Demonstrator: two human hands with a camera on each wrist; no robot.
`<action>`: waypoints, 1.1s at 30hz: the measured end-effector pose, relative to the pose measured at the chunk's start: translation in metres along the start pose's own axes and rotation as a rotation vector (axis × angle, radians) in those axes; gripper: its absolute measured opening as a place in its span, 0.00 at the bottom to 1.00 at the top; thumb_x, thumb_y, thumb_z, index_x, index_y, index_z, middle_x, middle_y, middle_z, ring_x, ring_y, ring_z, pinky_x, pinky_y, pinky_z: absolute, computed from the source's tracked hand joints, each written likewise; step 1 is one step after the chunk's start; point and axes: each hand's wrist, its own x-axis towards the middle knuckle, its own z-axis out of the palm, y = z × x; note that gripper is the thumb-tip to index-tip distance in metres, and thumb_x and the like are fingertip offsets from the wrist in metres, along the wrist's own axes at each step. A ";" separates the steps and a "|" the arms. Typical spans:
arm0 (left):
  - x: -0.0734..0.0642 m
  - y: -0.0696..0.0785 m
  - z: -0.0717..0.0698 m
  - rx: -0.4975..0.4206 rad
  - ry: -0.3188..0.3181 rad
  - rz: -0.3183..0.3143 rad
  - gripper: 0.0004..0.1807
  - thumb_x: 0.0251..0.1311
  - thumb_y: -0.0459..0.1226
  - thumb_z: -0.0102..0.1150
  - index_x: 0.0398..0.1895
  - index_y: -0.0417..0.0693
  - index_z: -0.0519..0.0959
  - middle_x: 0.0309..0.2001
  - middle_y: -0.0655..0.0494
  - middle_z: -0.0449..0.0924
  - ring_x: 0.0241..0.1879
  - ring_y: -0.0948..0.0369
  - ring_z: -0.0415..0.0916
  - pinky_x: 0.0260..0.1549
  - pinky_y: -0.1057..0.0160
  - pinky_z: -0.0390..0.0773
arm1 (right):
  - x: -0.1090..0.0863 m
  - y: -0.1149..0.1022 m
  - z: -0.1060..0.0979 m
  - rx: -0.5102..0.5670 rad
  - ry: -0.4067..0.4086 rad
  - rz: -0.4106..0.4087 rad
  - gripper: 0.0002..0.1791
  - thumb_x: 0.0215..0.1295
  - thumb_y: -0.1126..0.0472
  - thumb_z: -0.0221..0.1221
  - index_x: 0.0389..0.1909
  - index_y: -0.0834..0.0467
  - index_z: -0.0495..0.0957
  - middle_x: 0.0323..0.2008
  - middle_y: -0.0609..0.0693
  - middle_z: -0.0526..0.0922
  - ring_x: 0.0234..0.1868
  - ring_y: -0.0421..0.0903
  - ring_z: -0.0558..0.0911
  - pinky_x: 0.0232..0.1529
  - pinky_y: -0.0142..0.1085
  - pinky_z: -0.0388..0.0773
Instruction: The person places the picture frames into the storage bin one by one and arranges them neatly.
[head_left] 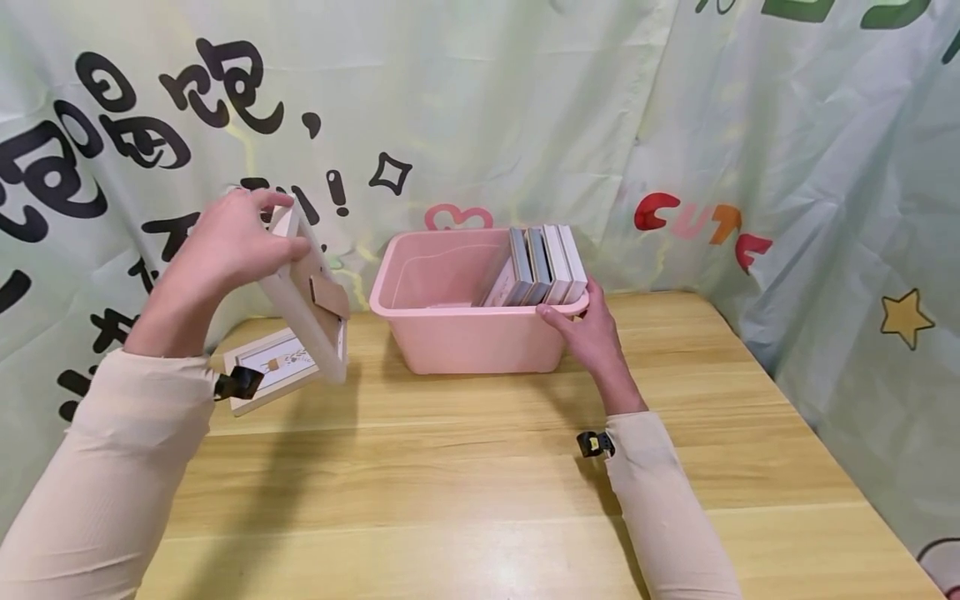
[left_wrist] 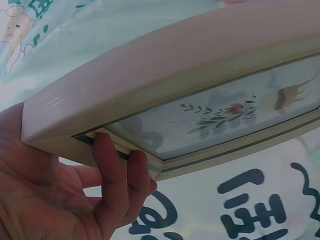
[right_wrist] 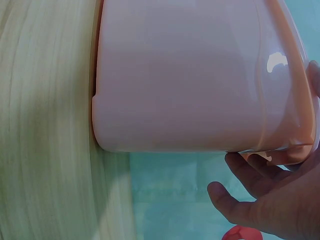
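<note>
My left hand (head_left: 225,237) grips the top end of a white picture frame (head_left: 306,310) and holds it tilted above the table. Its brown backing side shows in the head view, while the left wrist view shows its picture side with a leafy print. Below it, another picture frame (head_left: 272,367) lies face up on the table, partly covered. My right hand (head_left: 595,329) holds the right corner of a pink plastic bin (head_left: 472,340), thumb on the front rim and fingers round the side. Several picture frames (head_left: 558,265) stand on edge inside, at the bin's right end.
The bin stands on a wooden table (head_left: 465,467) near its back edge. A printed cloth (head_left: 517,117) with lettering hangs behind and along both sides. Each wrist carries a small black camera (head_left: 596,443). The bin's left part shows its bare inner wall.
</note>
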 end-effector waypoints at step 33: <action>0.026 0.055 -0.006 -0.186 0.084 -0.010 0.37 0.52 0.42 0.55 0.71 0.56 0.66 0.61 0.45 0.72 0.50 0.51 0.71 0.37 0.62 0.72 | -0.003 -0.001 0.000 -0.002 -0.001 0.002 0.57 0.52 0.31 0.63 0.77 0.43 0.42 0.71 0.54 0.63 0.71 0.53 0.64 0.69 0.53 0.61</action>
